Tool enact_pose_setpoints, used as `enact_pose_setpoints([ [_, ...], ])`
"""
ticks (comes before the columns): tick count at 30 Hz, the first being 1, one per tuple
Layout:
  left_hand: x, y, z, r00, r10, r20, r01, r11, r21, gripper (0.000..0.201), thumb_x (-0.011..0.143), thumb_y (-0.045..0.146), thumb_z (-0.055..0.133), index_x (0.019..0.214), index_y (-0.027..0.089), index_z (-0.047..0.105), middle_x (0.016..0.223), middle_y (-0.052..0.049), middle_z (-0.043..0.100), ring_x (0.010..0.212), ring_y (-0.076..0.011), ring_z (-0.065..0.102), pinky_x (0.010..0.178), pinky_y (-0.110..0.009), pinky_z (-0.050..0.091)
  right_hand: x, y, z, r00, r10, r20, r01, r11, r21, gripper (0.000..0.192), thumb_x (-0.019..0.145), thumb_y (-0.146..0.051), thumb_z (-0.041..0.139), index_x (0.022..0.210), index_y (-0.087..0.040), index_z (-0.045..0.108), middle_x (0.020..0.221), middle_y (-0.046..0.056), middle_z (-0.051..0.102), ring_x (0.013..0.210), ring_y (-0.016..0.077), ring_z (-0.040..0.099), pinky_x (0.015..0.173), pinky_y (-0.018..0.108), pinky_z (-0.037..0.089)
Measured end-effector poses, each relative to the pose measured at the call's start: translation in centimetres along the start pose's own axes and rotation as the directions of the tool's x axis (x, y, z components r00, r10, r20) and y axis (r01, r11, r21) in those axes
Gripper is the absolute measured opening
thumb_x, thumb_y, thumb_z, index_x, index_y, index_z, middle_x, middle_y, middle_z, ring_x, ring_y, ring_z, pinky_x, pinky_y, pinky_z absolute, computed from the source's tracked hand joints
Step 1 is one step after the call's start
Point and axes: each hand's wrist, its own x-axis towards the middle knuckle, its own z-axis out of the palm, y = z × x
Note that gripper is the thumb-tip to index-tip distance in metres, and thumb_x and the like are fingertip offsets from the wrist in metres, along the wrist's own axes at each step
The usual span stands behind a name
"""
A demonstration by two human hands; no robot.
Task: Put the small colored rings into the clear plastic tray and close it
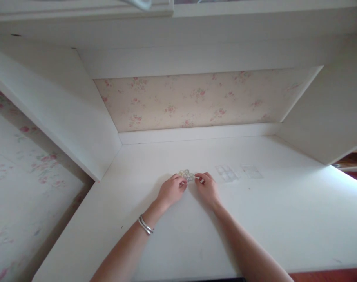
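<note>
A small cluster of round, see-through pieces with yellowish and greenish rims (186, 174) lies on the white desktop (190, 243). On its left side is my left hand (171, 190), fingers curled and thumb drawn in at the cluster's near edge. My right hand (207, 190) is at the cluster's right edge, with thumb and index finger pinched close together. Whatever is between the fingertips of either hand is too small to name. Two silver bangles (145, 225) circle my left wrist.
Right of my hands lie a clear plastic divided case (227, 173) and another clear flat piece (251, 171). White side panels (63, 102) and an overhead shelf (196, 33) enclose the desk. Floral wallpaper (178, 102) covers the back wall.
</note>
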Motion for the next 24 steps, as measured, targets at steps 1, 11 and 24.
enact_pose_setpoints([
  [1, 0.6, 0.3, 0.3, 1.000, 0.009, 0.013, -0.010, 0.999, 0.047, 0.018, 0.086, 0.026, 0.048, 0.090, 0.022, 0.065, 0.096, -0.003, 0.062, 0.084, -0.0146, 0.059, 0.074, -0.024, 0.044, 0.1, 0.0, 0.0, 1.000, 0.002, -0.009, -0.002, 1.000, 0.006, 0.026, 0.078, -0.028, 0.046, 0.091, -0.020, 0.067, 0.084, 0.003, 0.060, 0.064, 0.0133, 0.056, 0.066, 0.028, 0.044],
  [11, 2.8, 0.7, 1.7, 0.993, -0.005, 0.116, -0.020, 0.977, 0.211, 0.019, 0.086, 0.025, 0.047, 0.086, 0.022, 0.065, 0.095, -0.004, 0.062, 0.086, -0.0162, 0.059, 0.075, -0.025, 0.044, 0.2, -0.3, -0.2, 1.000, 0.012, 0.013, -0.012, 1.000, -0.005, 0.024, 0.081, -0.025, 0.045, 0.090, -0.021, 0.067, 0.086, 0.003, 0.060, 0.069, 0.0129, 0.057, 0.065, 0.024, 0.043],
  [24, 0.2, -0.5, -0.5, 0.999, 0.030, -0.042, -0.036, 0.987, -0.154, 0.021, 0.088, 0.030, 0.047, 0.089, 0.020, 0.066, 0.087, -0.003, 0.059, 0.080, -0.0140, 0.056, 0.074, -0.025, 0.045, -0.4, -1.0, -0.8, 0.981, -0.027, 0.193, 0.075, 0.967, -0.244, 0.022, 0.084, -0.023, 0.050, 0.094, -0.024, 0.070, 0.091, 0.003, 0.060, 0.075, 0.0121, 0.059, 0.072, 0.022, 0.040],
])
